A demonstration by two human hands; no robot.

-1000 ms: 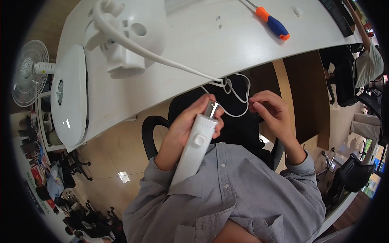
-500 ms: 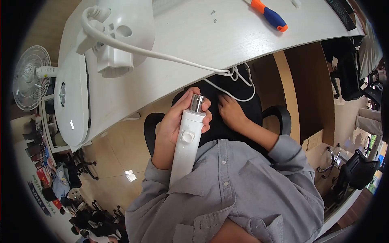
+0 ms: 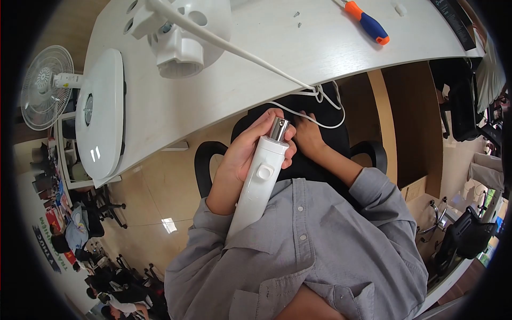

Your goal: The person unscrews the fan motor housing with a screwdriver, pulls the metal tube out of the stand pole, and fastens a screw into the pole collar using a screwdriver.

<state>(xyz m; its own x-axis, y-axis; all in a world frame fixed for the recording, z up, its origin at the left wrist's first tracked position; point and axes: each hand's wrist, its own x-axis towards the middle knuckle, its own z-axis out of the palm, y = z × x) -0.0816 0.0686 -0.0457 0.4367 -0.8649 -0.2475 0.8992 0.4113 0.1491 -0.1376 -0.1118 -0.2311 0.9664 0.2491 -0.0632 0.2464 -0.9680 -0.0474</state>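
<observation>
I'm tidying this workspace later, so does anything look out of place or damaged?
Two things, mildly: the white cord hangs in loose loops past the edge of the table, where it might snag, and two tiny metal pieces, perhaps screws, lie loose near the screwdriver. Nothing looks spilled or plainly broken.

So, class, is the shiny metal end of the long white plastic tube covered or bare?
Bare: the metal end juts from the tube, its small hole showing, nothing fitted over it.

From the wearer's head, the scene is viewed close up, forward and downward, with the grey shirt (image 3: 346, 234) framed at six o'clock, the white table (image 3: 261, 50) at twelve.
</observation>
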